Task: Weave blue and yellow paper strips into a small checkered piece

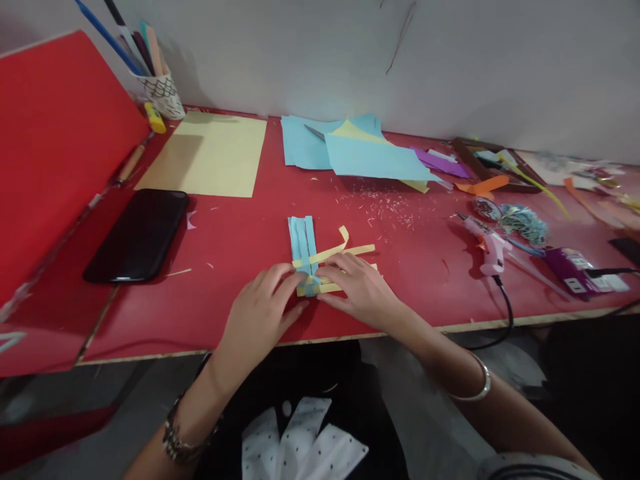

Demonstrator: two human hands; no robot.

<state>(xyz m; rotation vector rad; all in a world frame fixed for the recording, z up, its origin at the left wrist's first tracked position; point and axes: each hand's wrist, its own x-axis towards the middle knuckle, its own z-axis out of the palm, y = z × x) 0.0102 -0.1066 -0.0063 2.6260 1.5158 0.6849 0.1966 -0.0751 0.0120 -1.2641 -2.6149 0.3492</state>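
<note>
Several light-blue paper strips (302, 235) lie side by side near the table's front edge, running away from me. Pale-yellow paper strips (358, 250) cross them, woven over and under at the near end, with loose ends sticking out to the right. My left hand (263, 303) has thumb and fingertips closed on the left edge of the weave. My right hand (357, 287) pinches the strips from the right side, its fingers covering part of the crossing. The exact grip of the fingertips is partly hidden.
A black phone (137, 237) and a yellow sheet (220, 153) lie to the left, near a pen cup (164, 97). Blue sheets (373, 153) with scissors sit behind. At right are a pink glue gun (490, 250), its cable, a purple box (575, 270) and a brown tray (480, 163).
</note>
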